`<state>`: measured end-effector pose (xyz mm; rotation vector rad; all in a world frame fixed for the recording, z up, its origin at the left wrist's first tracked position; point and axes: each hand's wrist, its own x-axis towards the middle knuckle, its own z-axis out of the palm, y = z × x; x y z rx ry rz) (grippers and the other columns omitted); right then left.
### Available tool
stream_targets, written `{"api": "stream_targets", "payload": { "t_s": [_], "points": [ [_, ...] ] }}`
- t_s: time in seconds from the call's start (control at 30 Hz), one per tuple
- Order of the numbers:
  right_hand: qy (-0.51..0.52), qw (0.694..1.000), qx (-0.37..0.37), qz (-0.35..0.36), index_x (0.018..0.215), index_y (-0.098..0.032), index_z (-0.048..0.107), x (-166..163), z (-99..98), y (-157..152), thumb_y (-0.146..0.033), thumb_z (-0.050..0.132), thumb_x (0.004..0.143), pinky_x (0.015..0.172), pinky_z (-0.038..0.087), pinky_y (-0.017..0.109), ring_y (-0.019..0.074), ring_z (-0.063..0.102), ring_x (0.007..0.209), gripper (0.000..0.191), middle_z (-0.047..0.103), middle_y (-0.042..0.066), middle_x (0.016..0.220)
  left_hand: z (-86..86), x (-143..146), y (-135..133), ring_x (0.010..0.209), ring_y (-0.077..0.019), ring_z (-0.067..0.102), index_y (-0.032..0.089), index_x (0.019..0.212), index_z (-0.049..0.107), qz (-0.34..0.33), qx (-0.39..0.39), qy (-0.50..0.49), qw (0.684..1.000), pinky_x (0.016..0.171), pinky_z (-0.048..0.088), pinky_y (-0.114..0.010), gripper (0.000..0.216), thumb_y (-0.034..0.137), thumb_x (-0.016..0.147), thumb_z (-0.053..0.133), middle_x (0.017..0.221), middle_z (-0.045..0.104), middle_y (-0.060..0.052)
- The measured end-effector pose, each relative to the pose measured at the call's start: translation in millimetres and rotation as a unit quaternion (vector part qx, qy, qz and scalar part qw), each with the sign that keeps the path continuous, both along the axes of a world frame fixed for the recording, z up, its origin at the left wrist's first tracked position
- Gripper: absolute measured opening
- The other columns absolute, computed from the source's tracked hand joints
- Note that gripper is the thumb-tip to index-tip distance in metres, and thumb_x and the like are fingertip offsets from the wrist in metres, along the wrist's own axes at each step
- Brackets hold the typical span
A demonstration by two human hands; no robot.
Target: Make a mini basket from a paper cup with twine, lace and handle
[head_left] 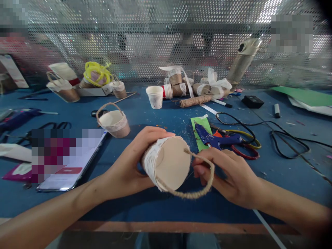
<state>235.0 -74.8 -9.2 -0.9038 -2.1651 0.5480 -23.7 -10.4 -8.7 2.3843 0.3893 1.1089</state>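
Observation:
My left hand (145, 157) is wrapped round a paper cup (172, 164) trimmed with white lace, tilted so that its open mouth faces me. A twine handle (198, 194) loops from one side of the rim to the other. My right hand (228, 174) is at the right of the rim, its fingers closed together by the handle. A faint thin strand shows near these fingertips; what they hold, if anything, cannot be made out. Behind my right hand a blue glue gun (216, 140) lies on a green paper piece (201, 124). Another small handled cup basket (115, 123) stands beyond my left hand.
A phone (77, 162) lies at left, near a second glue gun (20, 117). Scissors (249, 147) and a black cable (285, 129) lie at right. Further back are a white paper cup (155, 97), a twine roll (194, 101), a metal bottle (242, 62) and a perforated screen (155, 38).

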Motion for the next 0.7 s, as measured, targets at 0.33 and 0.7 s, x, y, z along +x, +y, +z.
{"api": "stream_targets", "payload": {
  "t_s": [0.33,0.7],
  "points": [
    [-0.02,0.999,-0.025,0.005,0.098,-0.021,0.052,2.5,3.2,-1.1,-0.015,0.043,0.102,0.057,0.046,0.02,0.008,0.061,0.057,0.012,0.067,-0.004,0.072,1.8,1.0,-1.6,0.12,-0.0247,0.056,0.02,0.139,0.048,-0.005,-0.004,-0.007,1.0,0.101,0.052,-0.035,0.07,0.024,0.078,0.081,0.131,0.056,-0.009],
    [-0.017,1.0,-0.004,0.014,0.092,-0.024,0.044,6.8,-1.5,-2.1,-0.014,0.039,0.1,0.054,0.039,0.024,0.0105,0.053,0.054,0.014,0.061,-0.004,0.069,6.2,1.2,-4.2,0.123,-0.021,0.052,0.016,0.138,0.046,-0.011,-0.012,0.003,1.0,0.105,0.045,-0.029,0.07,0.027,0.079,0.083,0.131,0.055,-0.011]
  ]
}}
